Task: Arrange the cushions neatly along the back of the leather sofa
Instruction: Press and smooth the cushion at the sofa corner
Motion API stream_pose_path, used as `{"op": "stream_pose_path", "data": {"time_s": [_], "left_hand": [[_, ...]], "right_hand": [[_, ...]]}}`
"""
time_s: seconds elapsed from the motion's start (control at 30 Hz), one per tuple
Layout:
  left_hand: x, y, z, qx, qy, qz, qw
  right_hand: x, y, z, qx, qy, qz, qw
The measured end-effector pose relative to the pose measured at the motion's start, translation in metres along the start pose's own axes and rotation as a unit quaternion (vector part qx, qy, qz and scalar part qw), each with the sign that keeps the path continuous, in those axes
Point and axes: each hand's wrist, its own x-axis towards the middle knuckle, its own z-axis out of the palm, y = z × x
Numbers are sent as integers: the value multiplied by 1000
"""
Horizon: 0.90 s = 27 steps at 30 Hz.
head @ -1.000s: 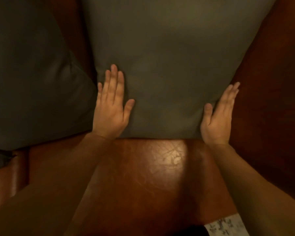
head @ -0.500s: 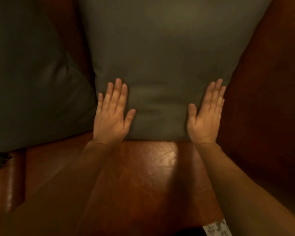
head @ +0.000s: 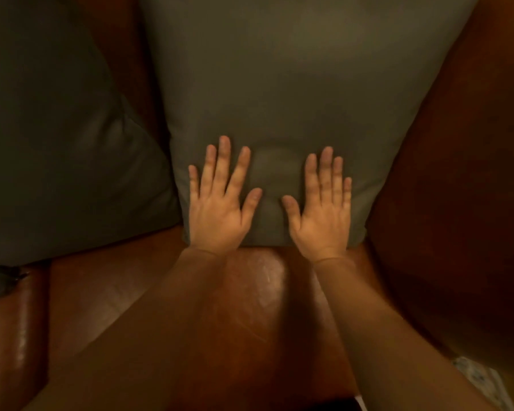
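A large grey-green cushion [head: 294, 84] stands against the back of the brown leather sofa [head: 250, 292], filling the middle of the view. Flat on its lower part lie both my hands, fingers spread and palms pressed into the fabric. My left hand [head: 220, 203] is near the cushion's lower left corner. My right hand [head: 321, 209] is near its lower right corner, and the fabric bulges a little between them. A second grey-green cushion [head: 57, 143] leans at the left, its corner touching the first cushion's edge.
The sofa's rounded leather arm [head: 463, 203] rises at the right, close to the cushion's side. Shiny seat leather stretches below my wrists. A bit of patterned cloth [head: 481, 381] shows at the bottom right corner.
Both hands have slid inward on the cushion, the right one much further left, so they now lie close together. The cushion's lower part now bulges between them.
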Motion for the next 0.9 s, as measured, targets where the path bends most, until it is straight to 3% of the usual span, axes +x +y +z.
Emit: {"op": "stream_pose_path", "data": {"time_s": [0.1,0.2,0.27,0.37,0.53,0.7,0.9], "left_hand": [[-21,-21,5,-56,-10,-48,997],[-53,-32,5,-171,-33,-169,970],[-77,-36,0,-222,-67,-232,945],[-106,-40,-5,-225,-120,-307,917],[-108,-44,-8,-209,-130,-352,903],[-90,-37,-5,-148,-121,-410,892],[-80,-51,-3,-126,-84,-495,856]], "right_hand": [[-20,33,-1,21,-22,45,999],[-38,50,-2,88,-46,134,986],[-51,52,-7,179,-61,244,951],[-74,52,-15,205,-116,359,903],[-78,60,-27,178,-145,343,911],[-76,69,-40,125,-231,353,898],[-43,72,-37,37,-203,329,921]]}}
